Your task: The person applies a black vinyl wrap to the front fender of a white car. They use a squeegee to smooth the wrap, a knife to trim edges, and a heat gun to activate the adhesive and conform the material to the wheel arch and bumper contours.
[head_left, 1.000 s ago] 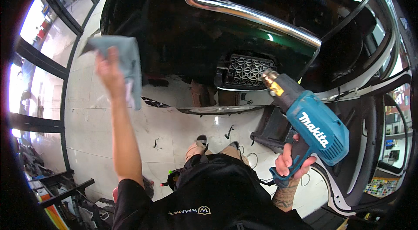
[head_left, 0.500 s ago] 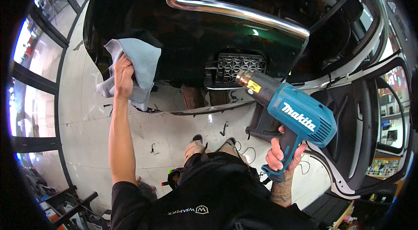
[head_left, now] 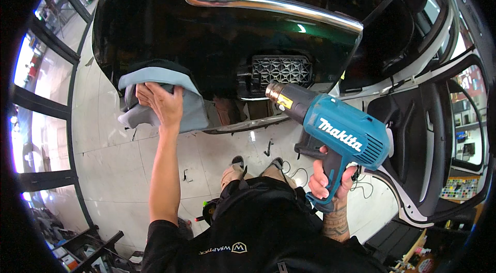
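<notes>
Head view: my right hand (head_left: pixel 319 179) grips the heat gun (head_left: pixel 347 132), probably weighty, by its handle (head_left: pixel 335 165); my left hand (head_left: pixel 164 106) clutches a grey cloth (head_left: pixel 194 110), likely soft, light.

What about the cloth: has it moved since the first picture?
Yes: the cloth moved right, closer to the lattice panel, and lower relative to it.

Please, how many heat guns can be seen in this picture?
1: the blue heat gun, held in the right hand. Others may be hidden.
</notes>
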Demonstrator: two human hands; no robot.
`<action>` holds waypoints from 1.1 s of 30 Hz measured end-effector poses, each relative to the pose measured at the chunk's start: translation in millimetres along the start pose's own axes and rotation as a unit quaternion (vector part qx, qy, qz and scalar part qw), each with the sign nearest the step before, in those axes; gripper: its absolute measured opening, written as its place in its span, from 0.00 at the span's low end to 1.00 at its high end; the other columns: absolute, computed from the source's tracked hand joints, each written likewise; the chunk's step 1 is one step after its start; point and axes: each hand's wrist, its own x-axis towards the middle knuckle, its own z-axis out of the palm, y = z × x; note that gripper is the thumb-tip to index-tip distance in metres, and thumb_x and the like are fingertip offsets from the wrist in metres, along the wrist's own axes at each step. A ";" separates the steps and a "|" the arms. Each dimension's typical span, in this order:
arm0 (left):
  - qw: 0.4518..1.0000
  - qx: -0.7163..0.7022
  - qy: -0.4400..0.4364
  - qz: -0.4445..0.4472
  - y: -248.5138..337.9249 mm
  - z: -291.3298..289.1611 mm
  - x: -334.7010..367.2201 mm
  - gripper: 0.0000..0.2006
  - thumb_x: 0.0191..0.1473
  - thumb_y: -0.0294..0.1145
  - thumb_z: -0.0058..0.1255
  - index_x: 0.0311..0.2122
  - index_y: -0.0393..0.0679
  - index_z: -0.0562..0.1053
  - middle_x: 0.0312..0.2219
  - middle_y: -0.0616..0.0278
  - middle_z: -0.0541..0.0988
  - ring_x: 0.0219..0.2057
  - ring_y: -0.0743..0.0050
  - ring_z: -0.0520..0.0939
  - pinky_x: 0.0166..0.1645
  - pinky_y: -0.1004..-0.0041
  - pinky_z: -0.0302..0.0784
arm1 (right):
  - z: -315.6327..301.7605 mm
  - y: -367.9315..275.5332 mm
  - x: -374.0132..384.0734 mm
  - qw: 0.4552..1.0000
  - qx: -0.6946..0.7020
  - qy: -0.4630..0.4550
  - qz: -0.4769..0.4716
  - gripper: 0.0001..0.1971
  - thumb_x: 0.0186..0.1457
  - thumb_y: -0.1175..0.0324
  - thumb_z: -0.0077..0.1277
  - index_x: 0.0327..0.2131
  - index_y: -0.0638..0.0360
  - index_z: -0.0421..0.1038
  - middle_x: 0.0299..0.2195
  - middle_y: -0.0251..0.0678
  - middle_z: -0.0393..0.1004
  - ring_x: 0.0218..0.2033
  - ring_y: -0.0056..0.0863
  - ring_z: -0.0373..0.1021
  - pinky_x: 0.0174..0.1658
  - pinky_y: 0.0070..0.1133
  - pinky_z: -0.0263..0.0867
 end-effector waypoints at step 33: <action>0.993 -0.047 -0.105 -0.019 -36.4 18.2 -68.5 0.48 0.54 0.71 0.35 0.68 0.42 0.47 0.62 0.33 0.53 0.63 0.32 0.53 0.65 0.50 0.45 | -46.3 -21.1 -51.6 0.983 -0.052 0.094 0.147 0.31 0.57 0.48 0.49 0.50 0.68 0.60 0.27 0.48 0.69 0.21 0.32 0.69 0.22 0.25 0.66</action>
